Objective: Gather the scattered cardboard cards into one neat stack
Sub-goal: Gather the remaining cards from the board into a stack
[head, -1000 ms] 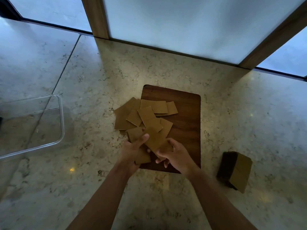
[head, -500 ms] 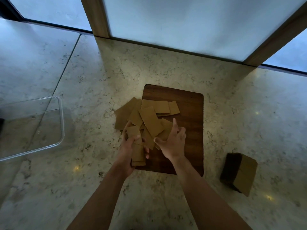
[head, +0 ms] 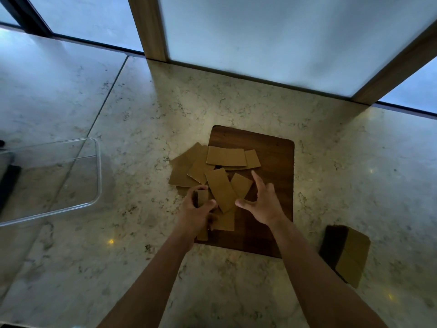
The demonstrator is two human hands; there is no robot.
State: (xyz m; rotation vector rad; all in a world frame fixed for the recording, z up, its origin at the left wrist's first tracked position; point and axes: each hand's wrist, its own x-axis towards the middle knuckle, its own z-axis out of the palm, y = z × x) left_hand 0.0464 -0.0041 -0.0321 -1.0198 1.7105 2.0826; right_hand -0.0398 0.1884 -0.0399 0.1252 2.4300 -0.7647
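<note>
Cardboard cards (head: 214, 169) lie loose, overlapping, on left half of dark wood board (head: 272, 162) on marble counter (head: 142, 114). Left hand (head: 198, 211) grip closed on small bundle of cards (head: 202, 200). Right hand (head: 262, 204) open, fingers spread over pile, empty. Separate card stack (head: 347, 254) on counter, right. No readable writing.

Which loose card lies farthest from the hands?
The card at the far right end of the pile, half tucked under a wider card. The others lie nearer the left hand and the right hand.
</note>
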